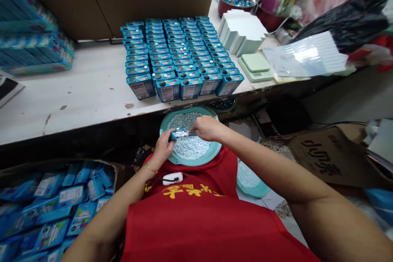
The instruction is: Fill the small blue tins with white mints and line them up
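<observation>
My left hand (163,146) is closed round a small blue candy box (173,135), tilted over a turquoise basin (215,153). Small white candies (193,149) fill much of that basin, which rests at my lap. Closed too, my right hand (206,127) grips a metal scoop (192,133) whose end points at the box's mouth. White candies show at the opening between scoop and box. The scoop's handle is mostly hidden inside my fingers.
Rows of upright blue boxes (181,59) stand on the white table (89,90). Right of them are a white card stack (242,32) and a pale green scale (256,67). A carton of blue boxes (61,213) sits low left; another candy basin (251,184) is low right.
</observation>
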`<state>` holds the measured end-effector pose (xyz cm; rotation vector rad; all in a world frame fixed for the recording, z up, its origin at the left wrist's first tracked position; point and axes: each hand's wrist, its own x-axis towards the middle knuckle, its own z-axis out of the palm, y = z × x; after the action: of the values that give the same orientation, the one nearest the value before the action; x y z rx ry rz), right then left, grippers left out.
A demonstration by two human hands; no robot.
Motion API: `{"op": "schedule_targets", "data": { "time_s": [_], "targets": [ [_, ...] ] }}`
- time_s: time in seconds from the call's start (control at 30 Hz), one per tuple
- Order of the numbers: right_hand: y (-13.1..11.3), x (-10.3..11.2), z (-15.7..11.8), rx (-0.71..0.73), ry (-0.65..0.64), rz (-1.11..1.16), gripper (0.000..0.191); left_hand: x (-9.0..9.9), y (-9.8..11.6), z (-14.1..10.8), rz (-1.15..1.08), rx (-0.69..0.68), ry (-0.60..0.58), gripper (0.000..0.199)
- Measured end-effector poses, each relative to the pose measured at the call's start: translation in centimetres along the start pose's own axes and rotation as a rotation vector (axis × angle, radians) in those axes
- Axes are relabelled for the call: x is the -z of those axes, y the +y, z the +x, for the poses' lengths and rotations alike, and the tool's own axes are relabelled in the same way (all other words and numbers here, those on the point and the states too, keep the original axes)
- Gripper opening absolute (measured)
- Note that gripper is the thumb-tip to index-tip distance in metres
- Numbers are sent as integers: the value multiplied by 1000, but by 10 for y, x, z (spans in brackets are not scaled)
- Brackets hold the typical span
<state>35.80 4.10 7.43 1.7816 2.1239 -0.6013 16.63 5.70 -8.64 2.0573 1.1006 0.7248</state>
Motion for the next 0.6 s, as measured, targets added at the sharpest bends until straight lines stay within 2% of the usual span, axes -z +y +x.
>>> {"op": "schedule_targets", "data": {
  "time_s": [0.1,0.17,0.23,0.33,0.4,0.5,0.6],
  "targets": [
    [-2,5,-4,-5,12,-1,33,0,-2,0,-30,21,14,44],
    [8,2,-10,-3,37,36,32,1,-2,-1,-66,43,27,44],
    [27,-12,-13,-1,95,109,32,6,-3,-3,-107,68,48,42],
    [57,-54,-3,-42,198,247,35,15,-3,-9,-166,106,88,40],
    [66,-93,14,-128,162,260,38,22,-3,-14,-189,128,102,39],
    [56,-147,42,-245,51,140,42,27,-6,-20,-204,153,113,40],
    [35,-180,56,-197,-20,130,40,28,-9,-23,-209,160,124,41]
  ]
}}
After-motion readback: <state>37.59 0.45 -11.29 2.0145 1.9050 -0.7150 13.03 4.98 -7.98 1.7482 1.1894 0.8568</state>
